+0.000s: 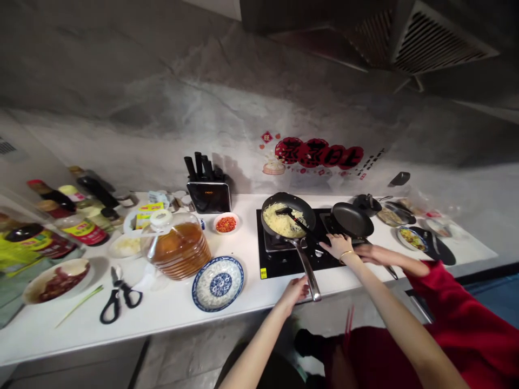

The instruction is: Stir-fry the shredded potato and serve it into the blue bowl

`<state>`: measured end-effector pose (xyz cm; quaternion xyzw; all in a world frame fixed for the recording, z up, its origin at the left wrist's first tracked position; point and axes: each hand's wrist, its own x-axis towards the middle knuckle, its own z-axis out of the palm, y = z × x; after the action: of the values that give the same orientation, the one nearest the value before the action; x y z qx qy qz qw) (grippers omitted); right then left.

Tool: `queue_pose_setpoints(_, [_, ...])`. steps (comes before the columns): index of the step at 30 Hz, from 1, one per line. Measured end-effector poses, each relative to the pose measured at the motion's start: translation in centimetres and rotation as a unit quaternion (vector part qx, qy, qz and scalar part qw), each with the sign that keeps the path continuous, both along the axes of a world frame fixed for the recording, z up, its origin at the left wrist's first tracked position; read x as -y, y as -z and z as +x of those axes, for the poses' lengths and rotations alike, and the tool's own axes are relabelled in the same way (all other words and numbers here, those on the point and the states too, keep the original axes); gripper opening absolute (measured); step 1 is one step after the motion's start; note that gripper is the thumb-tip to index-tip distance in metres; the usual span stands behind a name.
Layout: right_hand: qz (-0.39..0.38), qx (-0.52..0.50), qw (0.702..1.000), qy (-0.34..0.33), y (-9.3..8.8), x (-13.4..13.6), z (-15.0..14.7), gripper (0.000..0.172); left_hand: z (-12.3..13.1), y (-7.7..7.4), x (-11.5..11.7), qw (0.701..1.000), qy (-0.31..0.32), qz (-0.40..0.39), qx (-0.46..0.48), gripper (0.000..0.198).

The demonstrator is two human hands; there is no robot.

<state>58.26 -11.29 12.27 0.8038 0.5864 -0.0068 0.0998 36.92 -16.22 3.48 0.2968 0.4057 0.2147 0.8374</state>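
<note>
A black frying pan [308,213] with a long steel handle stands on the left burner, holding pale yellow shreds [279,219]. My left hand [295,294] is at the handle's left side near its end, with fingers curled against it. A black spatula [299,222] rests in the shreds, its handle slanting down to the right. My right hand [339,247], with a gold bracelet at the wrist, is closed at the end of that handle; its grip is partly hidden. Just right of it is another person's hand [371,254], below a second black pan [352,219].
On the left stand a large oil jug [178,248], a blue-patterned plate [219,283], black scissors [116,294], a meat bowl [30,294] and several sauce bottles [87,229]. A knife block [208,197] and chilli bowl [226,223] sit behind. A red-sleeved person [458,308] crowds the right.
</note>
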Motion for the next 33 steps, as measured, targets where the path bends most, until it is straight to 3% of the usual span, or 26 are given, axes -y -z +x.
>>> queue_pose_setpoints(2, [0.011, -0.031, 0.999, 0.025, 1.0, -0.5, -0.8, 0.049, 1.9, 0.3, 0.3, 0.999, -0.002, -0.033, 0.039, 0.046])
queue_pose_setpoints(6, [0.002, -0.057, 0.998, 0.024, 2.5, -2.4, -2.8, 0.045, 4.9, 0.6, 0.8, 0.992, -0.044, -0.081, 0.088, 0.043])
queue_pose_setpoints(10, [-0.009, -0.050, 0.999, -0.004, 1.8, -4.9, -3.7, 0.046, 6.3, 0.9, 1.0, 0.985, -0.110, -0.094, 0.093, 0.045])
queue_pose_setpoints(13, [-0.028, -0.038, 0.998, -0.047, -1.3, -6.3, -2.6, 0.043, 6.8, 0.9, 1.3, 0.981, -0.155, -0.090, 0.079, 0.051])
queue_pose_setpoints(18, [-0.069, -0.001, 0.986, -0.154, -9.2, -5.3, 2.1, 0.036, 7.2, 0.8, 1.6, 0.978, -0.176, -0.085, 0.070, 0.057])
queue_pose_setpoints(21, [-0.096, 0.045, 0.956, -0.273, -11.5, -4.3, 3.6, 0.038, 7.2, 0.9, 1.6, 0.979, -0.177, -0.079, 0.065, 0.057])
queue_pose_setpoints(24, [-0.093, 0.067, 0.930, -0.349, -10.1, -5.2, 2.8, 0.042, 7.2, 0.8, 1.6, 0.980, -0.183, -0.062, 0.048, 0.056])
queue_pose_setpoints(29, [-0.086, 0.056, 0.950, -0.294, -5.8, -8.9, 1.4, 0.044, 7.3, 0.2, 1.7, 0.979, -0.201, -0.040, 0.023, 0.053])
queue_pose_setpoints(31, [-0.091, 0.048, 0.954, -0.280, -6.0, -9.6, 2.8, 0.043, 7.3, -0.1, 1.7, 0.977, -0.207, -0.037, 0.024, 0.053])
queue_pose_setpoints(33, [-0.101, 0.025, 0.953, -0.285, -7.5, -9.8, 5.4, 0.040, 7.2, -0.2, 1.8, 0.977, -0.209, -0.034, 0.021, 0.053])
